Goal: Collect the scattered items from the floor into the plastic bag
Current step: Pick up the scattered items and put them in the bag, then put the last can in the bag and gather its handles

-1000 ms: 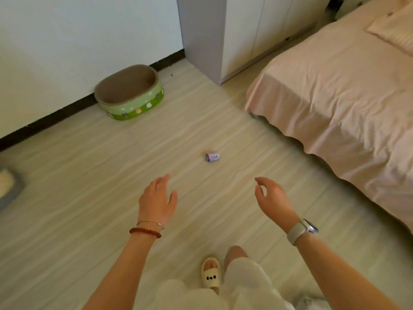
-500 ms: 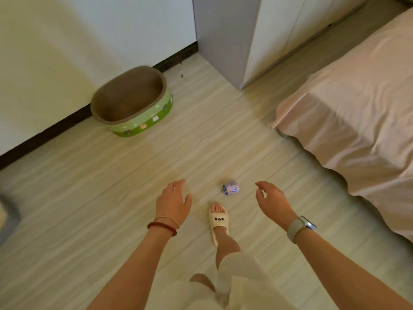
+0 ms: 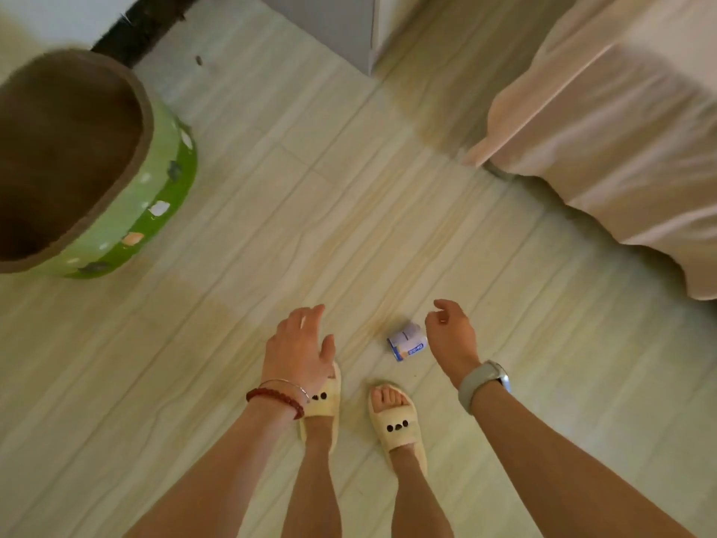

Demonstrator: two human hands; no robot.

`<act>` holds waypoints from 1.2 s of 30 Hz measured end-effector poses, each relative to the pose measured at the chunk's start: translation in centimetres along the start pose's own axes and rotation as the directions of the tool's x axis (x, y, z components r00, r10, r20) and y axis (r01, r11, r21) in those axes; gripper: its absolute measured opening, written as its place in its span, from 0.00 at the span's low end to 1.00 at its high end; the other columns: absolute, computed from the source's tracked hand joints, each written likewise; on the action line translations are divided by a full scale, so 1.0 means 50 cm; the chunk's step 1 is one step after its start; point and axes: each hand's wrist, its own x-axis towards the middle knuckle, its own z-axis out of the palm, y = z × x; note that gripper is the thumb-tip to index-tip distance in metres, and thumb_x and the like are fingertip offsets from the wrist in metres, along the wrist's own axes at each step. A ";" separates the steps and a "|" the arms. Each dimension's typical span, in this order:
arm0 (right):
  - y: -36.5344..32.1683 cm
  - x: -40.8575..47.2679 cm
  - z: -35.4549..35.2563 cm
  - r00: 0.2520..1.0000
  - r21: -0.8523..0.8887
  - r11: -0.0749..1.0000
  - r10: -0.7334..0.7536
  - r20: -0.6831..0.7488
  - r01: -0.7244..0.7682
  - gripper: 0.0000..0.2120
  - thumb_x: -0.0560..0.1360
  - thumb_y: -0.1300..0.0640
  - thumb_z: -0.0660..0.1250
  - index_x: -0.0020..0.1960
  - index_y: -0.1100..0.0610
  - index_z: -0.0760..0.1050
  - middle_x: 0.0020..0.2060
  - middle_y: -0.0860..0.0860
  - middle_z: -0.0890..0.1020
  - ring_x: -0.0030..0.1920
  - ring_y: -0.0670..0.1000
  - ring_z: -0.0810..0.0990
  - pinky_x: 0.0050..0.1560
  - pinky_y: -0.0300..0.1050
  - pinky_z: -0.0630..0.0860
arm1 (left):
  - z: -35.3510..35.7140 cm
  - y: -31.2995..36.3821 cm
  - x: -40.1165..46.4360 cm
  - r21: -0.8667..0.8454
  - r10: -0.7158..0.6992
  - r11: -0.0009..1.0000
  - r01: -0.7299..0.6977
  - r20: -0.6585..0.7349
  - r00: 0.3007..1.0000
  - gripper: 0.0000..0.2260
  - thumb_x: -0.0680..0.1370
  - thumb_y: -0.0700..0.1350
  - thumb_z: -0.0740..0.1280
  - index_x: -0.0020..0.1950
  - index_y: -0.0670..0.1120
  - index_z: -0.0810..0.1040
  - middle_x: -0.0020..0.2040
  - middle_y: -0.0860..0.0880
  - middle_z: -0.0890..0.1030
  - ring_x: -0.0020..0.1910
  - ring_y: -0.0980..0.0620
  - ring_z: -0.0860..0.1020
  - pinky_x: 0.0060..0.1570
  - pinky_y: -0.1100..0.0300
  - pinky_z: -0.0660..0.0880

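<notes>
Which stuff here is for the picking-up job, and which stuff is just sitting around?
For the job:
- small can, lying on its side on the floor
- right hand, open, just beside the can
- left hand, open, holding nothing

Just around:
- green pet bed
- pink bed cover
- white cabinet
- slippers

No plastic bag is in view.

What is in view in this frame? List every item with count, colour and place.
small container: 1, pale lilac with blue label, on its side on the floor, just left of the right hand
oval tub: 1, green wall, brown inside, far left
cabinet: 1, grey-white, top centre
bed cover: 1, pink, right
floor: pale wood-look boards
slippers: 2, cream, on the feet, bottom centre
left hand: open, bead bracelet at the wrist
right hand: fingers loosely curled, empty, grey watch
</notes>
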 end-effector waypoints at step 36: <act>0.147 -0.139 -0.277 0.867 0.607 0.767 0.145 -0.477 0.207 0.28 0.68 0.61 0.71 0.63 0.57 0.63 0.48 0.45 0.73 0.45 0.38 0.74 0.38 0.17 0.67 | -0.019 0.464 -0.008 0.185 0.643 0.729 -0.659 0.145 0.752 0.22 0.78 0.47 0.59 0.71 0.45 0.62 0.70 0.43 0.66 0.69 0.43 0.64 0.65 0.48 0.64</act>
